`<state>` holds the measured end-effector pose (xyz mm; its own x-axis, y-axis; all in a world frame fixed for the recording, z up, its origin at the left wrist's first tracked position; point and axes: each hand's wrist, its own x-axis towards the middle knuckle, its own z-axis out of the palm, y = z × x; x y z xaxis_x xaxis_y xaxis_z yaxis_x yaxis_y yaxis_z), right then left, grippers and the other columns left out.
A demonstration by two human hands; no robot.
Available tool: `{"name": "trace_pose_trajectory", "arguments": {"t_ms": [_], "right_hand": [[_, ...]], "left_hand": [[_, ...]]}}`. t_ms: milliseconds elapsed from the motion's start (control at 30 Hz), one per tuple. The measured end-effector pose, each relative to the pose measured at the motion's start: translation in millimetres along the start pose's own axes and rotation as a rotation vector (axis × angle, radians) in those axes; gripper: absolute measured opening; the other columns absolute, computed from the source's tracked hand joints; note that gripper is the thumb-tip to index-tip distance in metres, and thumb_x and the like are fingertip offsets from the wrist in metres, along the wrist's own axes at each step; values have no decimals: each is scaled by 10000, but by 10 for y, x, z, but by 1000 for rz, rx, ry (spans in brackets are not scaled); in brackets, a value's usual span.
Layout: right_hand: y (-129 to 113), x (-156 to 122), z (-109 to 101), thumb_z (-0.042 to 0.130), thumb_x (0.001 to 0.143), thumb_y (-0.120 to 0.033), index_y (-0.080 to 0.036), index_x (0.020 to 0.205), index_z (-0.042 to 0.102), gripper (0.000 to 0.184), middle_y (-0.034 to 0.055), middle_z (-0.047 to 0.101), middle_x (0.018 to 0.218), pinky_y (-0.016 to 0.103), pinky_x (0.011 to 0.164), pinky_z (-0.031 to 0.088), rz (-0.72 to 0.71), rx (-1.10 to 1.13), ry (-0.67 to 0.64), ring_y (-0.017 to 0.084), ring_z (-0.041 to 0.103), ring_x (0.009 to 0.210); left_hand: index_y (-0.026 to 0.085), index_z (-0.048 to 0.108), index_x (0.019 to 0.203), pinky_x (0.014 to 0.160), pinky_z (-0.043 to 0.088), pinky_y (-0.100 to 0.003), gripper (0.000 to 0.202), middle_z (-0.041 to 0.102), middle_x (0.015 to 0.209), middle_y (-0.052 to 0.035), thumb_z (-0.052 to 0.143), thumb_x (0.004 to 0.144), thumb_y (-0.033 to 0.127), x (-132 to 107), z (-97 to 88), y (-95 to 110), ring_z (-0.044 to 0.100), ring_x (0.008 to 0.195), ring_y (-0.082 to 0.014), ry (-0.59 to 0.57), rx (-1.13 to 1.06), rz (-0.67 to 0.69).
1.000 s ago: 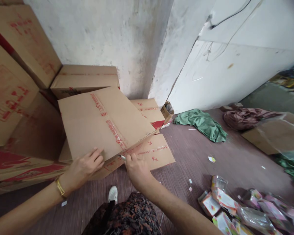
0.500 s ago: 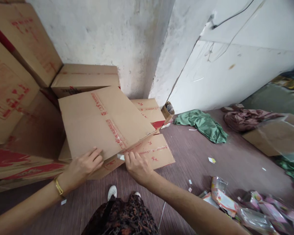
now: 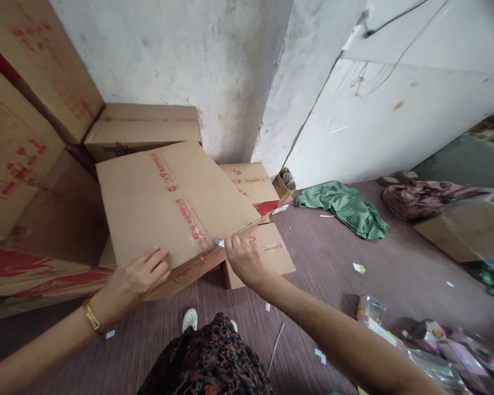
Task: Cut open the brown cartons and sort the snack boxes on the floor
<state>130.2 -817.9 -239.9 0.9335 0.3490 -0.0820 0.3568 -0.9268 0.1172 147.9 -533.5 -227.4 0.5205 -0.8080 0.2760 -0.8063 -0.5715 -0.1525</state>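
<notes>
While the left hand (image 3: 138,277) pressed flat and open on the box (image 3: 168,203), the right hand (image 3: 242,258), pinching a blade (image 3: 219,242), probably wanted shallow strokes toward two o'clock.

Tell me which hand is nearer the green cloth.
Right. The right hand pinches a white bit at the edge of the box, toward the green cloth; the left hand lies flat on it, farther away.

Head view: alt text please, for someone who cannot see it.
A person's left hand lies flat on a tilted cardboard box while the right hand pinches a small pale object at its taped front edge. More boxes stand behind; a green cloth lies on the floor.
</notes>
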Motion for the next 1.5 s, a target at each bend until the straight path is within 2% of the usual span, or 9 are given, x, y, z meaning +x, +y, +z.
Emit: {"name": "trace_pose_trajectory", "arguments": {"t_ms": [167, 333, 467, 600, 867, 1100, 1267, 1400, 1500], "right_hand": [[-180, -206, -53, 383, 991, -112, -173, 975, 494, 127, 77, 606, 873, 306, 584, 436, -117, 61, -14, 205, 606, 752], [-453, -17, -65, 345, 1002, -120, -169, 982, 491, 155, 76, 611, 865, 282, 562, 443, -86, 105, 14, 190, 622, 737], [-266, 94, -39, 327, 994, -89, -154, 972, 506, 192, 98, 607, 845, 287, 539, 431, 25, 64, -45, 201, 631, 717], [-90, -73, 10, 392, 974, -94, -165, 959, 506, 135, 90, 607, 851, 308, 572, 450, 30, 34, 12, 213, 633, 733], [-480, 2, -73, 335, 1003, -114, -160, 973, 524, 197, 73, 618, 815, 285, 544, 454, -75, 112, 33, 196, 640, 705], [-234, -3, -70, 326, 998, -99, -156, 980, 536, 219, 85, 632, 862, 304, 565, 508, -12, 90, -51, 214, 668, 740], [-381, -105, -43, 357, 988, -105, -152, 1005, 537, 187, 70, 624, 826, 289, 539, 484, -133, 106, 33, 201, 657, 698], [-546, -13, -15, 344, 975, -91, -159, 942, 520, 192, 79, 604, 795, 280, 538, 459, -84, 104, 15, 195, 641, 679], [-432, 43, 37, 300, 980, -82, -167, 944, 517, 236, 80, 600, 796, 274, 534, 446, -49, 85, -14, 201, 642, 677]], "left_hand": [[173, 690, 869, 779, 578, -360, 333, 709, 1137, -119, 387, 1007, 181, -40, 25, -15, 659, 1128, -282, -16, -27, 4], [178, 691, 904, 870, 589, -367, 267, 696, 1182, -111, 436, 978, 150, -67, 7, -55, 641, 1174, -272, -69, -40, 36], [183, 696, 936, 877, 589, -378, 246, 679, 1233, -112, 455, 974, 152, -159, 74, -58, 620, 1208, -287, -73, -32, 8], [187, 691, 976, 872, 591, -396, 279, 658, 1281, -119, 420, 971, 120, -207, 130, -40, 590, 1253, -305, -95, -26, -7], [159, 667, 946, 843, 600, -399, 291, 665, 1258, -139, 383, 960, 95, -143, 54, -43, 608, 1218, -313, -88, -24, 44], [190, 672, 968, 889, 592, -391, 273, 647, 1303, -118, 412, 960, 108, -210, 112, -28, 568, 1285, -295, -111, -89, -32], [193, 681, 981, 930, 581, -384, 289, 652, 1295, -127, 411, 946, 95, -191, 76, -21, 565, 1292, -280, -121, -167, -65], [193, 672, 978, 939, 576, -383, 278, 641, 1314, -123, 417, 941, 90, -209, 72, -35, 548, 1308, -282, -129, -161, -52], [197, 661, 964, 966, 565, -383, 263, 639, 1320, -108, 425, 940, 85, -232, 77, -42, 528, 1332, -276, -121, -154, -47]]}}
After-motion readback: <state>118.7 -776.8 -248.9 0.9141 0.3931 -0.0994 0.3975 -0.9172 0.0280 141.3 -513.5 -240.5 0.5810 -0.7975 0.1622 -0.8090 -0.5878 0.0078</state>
